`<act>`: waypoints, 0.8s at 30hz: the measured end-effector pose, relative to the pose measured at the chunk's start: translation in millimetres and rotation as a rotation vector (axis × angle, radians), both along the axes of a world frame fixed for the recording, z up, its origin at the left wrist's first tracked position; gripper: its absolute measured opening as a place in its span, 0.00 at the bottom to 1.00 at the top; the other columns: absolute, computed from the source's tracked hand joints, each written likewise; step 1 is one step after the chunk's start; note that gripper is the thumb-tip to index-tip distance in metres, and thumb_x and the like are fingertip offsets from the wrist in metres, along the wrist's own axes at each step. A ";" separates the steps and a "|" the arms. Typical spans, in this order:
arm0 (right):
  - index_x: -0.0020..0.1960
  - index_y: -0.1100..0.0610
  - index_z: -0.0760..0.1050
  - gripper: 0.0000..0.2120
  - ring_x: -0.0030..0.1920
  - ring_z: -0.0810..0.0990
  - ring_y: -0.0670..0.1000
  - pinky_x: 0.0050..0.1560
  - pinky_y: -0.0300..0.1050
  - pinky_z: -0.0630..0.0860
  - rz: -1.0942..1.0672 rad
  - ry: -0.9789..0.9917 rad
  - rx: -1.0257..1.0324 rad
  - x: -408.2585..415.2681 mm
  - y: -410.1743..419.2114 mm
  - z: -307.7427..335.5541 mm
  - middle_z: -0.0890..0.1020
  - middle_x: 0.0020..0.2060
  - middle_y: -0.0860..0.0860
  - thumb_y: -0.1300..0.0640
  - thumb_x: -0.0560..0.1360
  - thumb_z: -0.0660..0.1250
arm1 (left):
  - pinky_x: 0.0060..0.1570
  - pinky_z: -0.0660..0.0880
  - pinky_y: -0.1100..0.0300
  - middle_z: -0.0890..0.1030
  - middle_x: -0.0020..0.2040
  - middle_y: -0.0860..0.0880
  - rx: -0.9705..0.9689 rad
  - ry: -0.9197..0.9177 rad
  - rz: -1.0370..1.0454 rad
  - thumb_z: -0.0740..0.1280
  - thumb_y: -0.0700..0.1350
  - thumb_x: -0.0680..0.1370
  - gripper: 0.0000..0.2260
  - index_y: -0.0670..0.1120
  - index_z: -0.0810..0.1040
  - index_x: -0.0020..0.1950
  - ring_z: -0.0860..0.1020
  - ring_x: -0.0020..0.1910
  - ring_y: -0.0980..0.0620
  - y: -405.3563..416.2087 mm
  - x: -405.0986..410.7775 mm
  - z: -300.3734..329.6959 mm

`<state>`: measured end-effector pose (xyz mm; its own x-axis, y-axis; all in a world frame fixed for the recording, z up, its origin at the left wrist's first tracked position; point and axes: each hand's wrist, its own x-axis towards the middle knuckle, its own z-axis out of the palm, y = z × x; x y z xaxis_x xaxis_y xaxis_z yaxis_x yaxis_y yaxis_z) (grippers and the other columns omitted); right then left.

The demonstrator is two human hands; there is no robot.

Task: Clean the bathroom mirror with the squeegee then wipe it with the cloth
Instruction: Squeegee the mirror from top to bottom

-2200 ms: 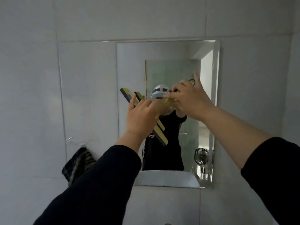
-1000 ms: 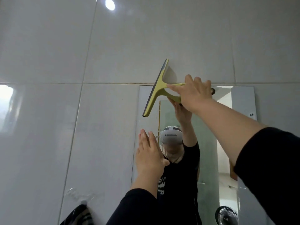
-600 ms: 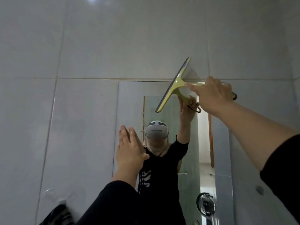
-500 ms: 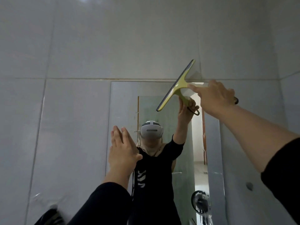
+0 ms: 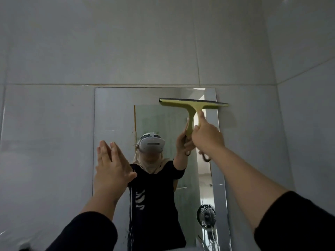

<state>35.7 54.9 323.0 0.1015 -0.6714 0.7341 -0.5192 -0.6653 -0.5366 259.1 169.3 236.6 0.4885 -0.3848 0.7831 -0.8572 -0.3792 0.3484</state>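
- My right hand [image 5: 206,137] is wrapped in a fist round the stem of the squeegee [image 5: 193,105], thumb lying up along the stem, so I can press the blade into the glass and steer it.
- The squeegee sits near the top of the mirror [image 5: 116,120], on its right half, with the blade level and its right tip reaching just past the mirror's right edge onto the tiled wall [image 5: 145,42]. I judge that overhang lets the rubber clear the glass right to its border.
- Holding the blade level just below the mirror's top edge makes sense to me as the start of a downward pull, so the water runs ahead of it.
- My left hand [image 5: 111,171] is empty, fingers straight and spread a little, palm facing the mirror's left edge at about mid-height. I cannot tell whether it touches the glass or wall; I judge it is there to steady me while I reach up.
- The left half of the mirror is not under the blade, so it will need its own pass.
- The cloth is not in view, and the wiping step is not yet begun.
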 end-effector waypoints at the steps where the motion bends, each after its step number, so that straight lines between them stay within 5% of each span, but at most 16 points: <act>1: 0.77 0.41 0.44 0.29 0.43 0.82 0.60 0.48 0.52 0.80 0.031 -0.033 0.027 9.3 3.0 -4.5 0.81 0.49 0.56 0.52 0.80 0.51 | 0.72 0.57 0.44 0.30 0.76 0.46 -0.003 -0.003 0.003 0.74 0.56 0.69 0.52 0.45 0.39 0.77 0.34 0.76 0.46 -0.4 0.6 -0.6; 8: 0.77 0.43 0.41 0.31 0.47 0.81 0.58 0.48 0.52 0.79 0.214 -0.150 0.062 69.5 41.0 -26.2 0.80 0.49 0.56 0.51 0.79 0.52 | 0.74 0.53 0.46 0.34 0.77 0.45 -0.006 -0.043 0.023 0.71 0.62 0.70 0.52 0.44 0.38 0.77 0.36 0.77 0.46 3.4 3.5 -2.5; 12: 0.78 0.47 0.43 0.29 0.51 0.77 0.55 0.44 0.47 0.71 0.269 -0.065 -0.032 93.4 72.3 -33.3 0.77 0.54 0.56 0.54 0.82 0.53 | 0.73 0.52 0.42 0.37 0.78 0.43 -0.116 0.046 0.087 0.68 0.64 0.70 0.52 0.43 0.37 0.77 0.40 0.77 0.44 14.4 4.0 -12.2; 19: 0.78 0.46 0.45 0.30 0.58 0.75 0.58 0.54 0.53 0.74 0.288 0.175 -0.193 124.5 99.1 -36.9 0.75 0.60 0.59 0.56 0.81 0.55 | 0.73 0.52 0.49 0.34 0.77 0.45 -0.083 0.181 -0.051 0.72 0.59 0.70 0.55 0.44 0.30 0.75 0.39 0.77 0.47 19.3 24.6 -22.3; 24: 0.76 0.37 0.52 0.30 0.51 0.76 0.55 0.41 0.45 0.67 0.161 0.334 -0.300 103.9 87.8 -28.9 0.75 0.58 0.53 0.57 0.79 0.56 | 0.72 0.56 0.50 0.32 0.77 0.47 -0.092 0.185 -0.069 0.71 0.58 0.71 0.54 0.46 0.30 0.75 0.39 0.77 0.48 21.8 25.5 -25.0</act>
<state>139.6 142.7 294.1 0.4503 -0.3914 0.8025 -0.5081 -0.8514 -0.1302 284.6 191.1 211.5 0.6017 -0.3535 0.7162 -0.7986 -0.2807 0.5324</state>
